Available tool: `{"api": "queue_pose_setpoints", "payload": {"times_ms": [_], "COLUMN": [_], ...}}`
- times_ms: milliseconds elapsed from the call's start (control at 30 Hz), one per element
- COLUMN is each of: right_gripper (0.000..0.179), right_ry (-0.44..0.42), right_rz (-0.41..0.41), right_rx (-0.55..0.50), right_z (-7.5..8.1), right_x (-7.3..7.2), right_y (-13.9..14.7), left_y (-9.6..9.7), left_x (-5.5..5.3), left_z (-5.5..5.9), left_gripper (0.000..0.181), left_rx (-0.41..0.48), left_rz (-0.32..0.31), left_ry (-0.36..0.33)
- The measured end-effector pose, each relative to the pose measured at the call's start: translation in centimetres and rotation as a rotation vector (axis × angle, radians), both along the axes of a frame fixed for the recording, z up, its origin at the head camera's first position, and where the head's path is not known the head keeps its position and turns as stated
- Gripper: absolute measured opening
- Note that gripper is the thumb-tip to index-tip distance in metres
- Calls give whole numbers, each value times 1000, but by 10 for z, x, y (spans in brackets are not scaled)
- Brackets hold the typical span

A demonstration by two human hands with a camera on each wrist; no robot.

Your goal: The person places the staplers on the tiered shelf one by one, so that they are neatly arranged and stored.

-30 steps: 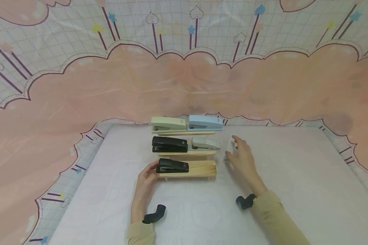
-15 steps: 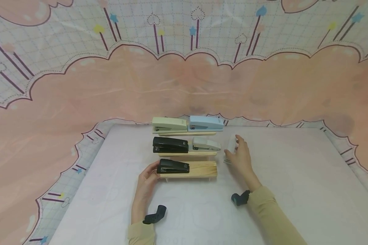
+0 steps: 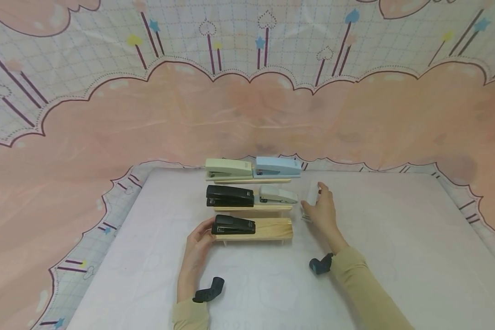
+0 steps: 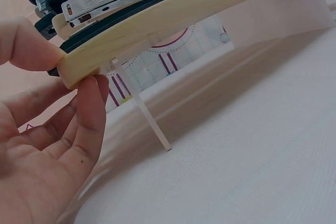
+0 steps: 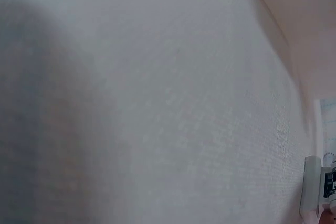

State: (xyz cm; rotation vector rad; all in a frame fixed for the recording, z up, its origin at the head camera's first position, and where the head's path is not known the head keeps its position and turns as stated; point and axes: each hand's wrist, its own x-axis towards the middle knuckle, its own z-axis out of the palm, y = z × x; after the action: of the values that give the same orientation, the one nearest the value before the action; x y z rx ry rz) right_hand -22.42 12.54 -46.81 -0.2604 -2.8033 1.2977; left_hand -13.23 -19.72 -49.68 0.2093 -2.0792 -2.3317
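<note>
My left hand pinches the left end of the lowest wooden shelf of a three-tier rack. In the left wrist view the thumb lies on the shelf's upper side and the curled fingers sit beneath it. A black stapler lies on the left half of this shelf. To the rack's right, my right hand grips a white stapler between thumb and fingers, its long side pointing away from me. Only a bit of that stapler shows at the right wrist view's lower right edge.
On the middle tier sit a black stapler and a white stapler. The top tier bears a green stapler and a light blue stapler. A thin clear leg props the lowest shelf above the white table.
My right wrist and forearm have shifted left and slightly forward, while the fingers stay at the white stapler. My left hand keeps its hold on the shelf end.
</note>
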Motion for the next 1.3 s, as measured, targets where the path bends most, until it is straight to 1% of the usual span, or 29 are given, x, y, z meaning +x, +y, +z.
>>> {"api": "queue_pose_setpoints", "payload": {"times_ms": [267,433,567,733,833,1067,1300], "right_gripper": [80,78,78,75,73,68,64], "right_ry": [-28,-45,-61,-77,-79,-84,-108], "right_rz": [11,19,24,20,26,43,62], "right_rx": [29,30,4,-63,-82,-131,-152], "right_z": [2,2,2,5,6,4,7], "right_x": [-1,-2,-2,1,3,6,16], "right_y": [1,3,6,10,13,22,29], "left_y": [0,0,0,-1,-1,0,0], "left_x": [2,1,1,0,0,0,-1], "left_z": [1,0,-1,0,0,-1,-1], "left_gripper": [50,50,51,51,51,50,51], "left_rx": [26,29,27,27,22,-1,8], "left_rz": [-5,-7,-7,-6,-5,6,9], "left_ry": [-30,-21,-19,-19,-20,-38,-53]}}
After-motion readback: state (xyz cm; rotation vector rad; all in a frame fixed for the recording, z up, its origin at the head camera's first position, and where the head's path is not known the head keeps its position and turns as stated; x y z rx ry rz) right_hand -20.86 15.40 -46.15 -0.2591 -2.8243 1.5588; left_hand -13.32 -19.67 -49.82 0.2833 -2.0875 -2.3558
